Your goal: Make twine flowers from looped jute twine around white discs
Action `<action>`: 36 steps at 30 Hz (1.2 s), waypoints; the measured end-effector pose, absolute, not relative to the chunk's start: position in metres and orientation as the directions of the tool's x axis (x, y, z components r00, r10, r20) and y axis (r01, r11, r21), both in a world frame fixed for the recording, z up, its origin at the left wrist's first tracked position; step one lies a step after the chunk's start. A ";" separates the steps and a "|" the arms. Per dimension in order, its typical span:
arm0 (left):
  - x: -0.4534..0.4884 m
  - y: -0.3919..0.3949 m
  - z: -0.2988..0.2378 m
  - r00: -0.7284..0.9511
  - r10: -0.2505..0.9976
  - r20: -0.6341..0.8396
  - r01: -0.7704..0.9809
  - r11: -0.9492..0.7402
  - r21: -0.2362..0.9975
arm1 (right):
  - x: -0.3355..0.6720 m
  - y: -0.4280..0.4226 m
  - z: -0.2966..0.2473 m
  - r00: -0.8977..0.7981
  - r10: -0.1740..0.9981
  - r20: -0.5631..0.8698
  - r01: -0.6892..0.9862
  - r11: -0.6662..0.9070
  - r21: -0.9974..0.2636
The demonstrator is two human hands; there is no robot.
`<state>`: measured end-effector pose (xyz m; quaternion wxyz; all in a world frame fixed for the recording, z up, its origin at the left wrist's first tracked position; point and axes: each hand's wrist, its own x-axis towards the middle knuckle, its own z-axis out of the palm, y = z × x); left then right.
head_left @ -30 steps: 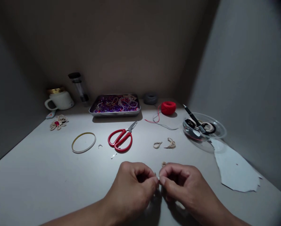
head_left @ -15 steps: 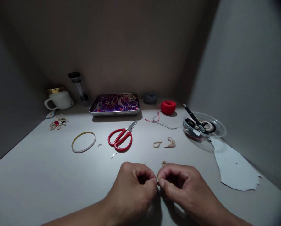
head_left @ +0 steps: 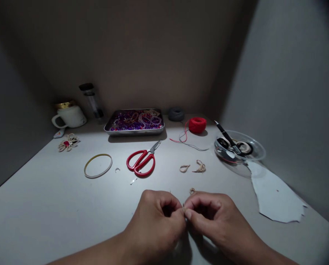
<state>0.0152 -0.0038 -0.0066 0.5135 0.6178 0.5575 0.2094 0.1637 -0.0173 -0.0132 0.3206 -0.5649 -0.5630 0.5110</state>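
Observation:
My left hand (head_left: 156, 221) and my right hand (head_left: 212, 221) meet at the table's near edge, fingertips pinched together on a small piece of tan twine (head_left: 184, 209). Most of that piece is hidden by the fingers. A small twine loop (head_left: 191, 190) lies on the table just beyond my right hand. Two more twine loops (head_left: 184, 168) (head_left: 200, 168) lie farther out. Red-handled scissors (head_left: 141, 161) rest shut beyond my left hand.
A metal tray of purple beads (head_left: 134, 127) stands at the back. Near it are a red thread ball (head_left: 197, 125), a grey spool (head_left: 176, 113), a white mug (head_left: 69, 116) and a clear tube (head_left: 91, 99). A glass dish (head_left: 257, 151), white paper (head_left: 275, 198), ring (head_left: 98, 166) and twine flower (head_left: 67, 142) also lie about.
Both hands stay pinched together in almost the same spot; the fingertips have shifted only slightly on the twine piece.

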 end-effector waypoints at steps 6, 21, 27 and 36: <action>0.014 -0.003 -0.005 0.338 0.894 -0.295 0.432 0.131 0.892 | 0.164 -0.016 -0.011 -0.125 0.966 -0.225 0.272 -0.184 -0.944; 0.015 -0.004 -0.006 0.309 0.903 -0.298 0.447 0.139 0.884 | 0.165 -0.017 -0.015 -0.125 0.973 -0.193 0.293 -0.150 -0.944; 0.013 -0.003 -0.006 0.322 0.891 -0.321 0.392 0.183 0.902 | 0.164 -0.016 -0.013 -0.130 0.971 -0.201 0.273 -0.160 -0.948; 0.013 0.000 -0.005 0.311 0.883 -0.352 0.317 0.252 0.914 | 0.164 -0.014 -0.011 -0.157 0.920 -0.358 0.163 -0.334 -0.928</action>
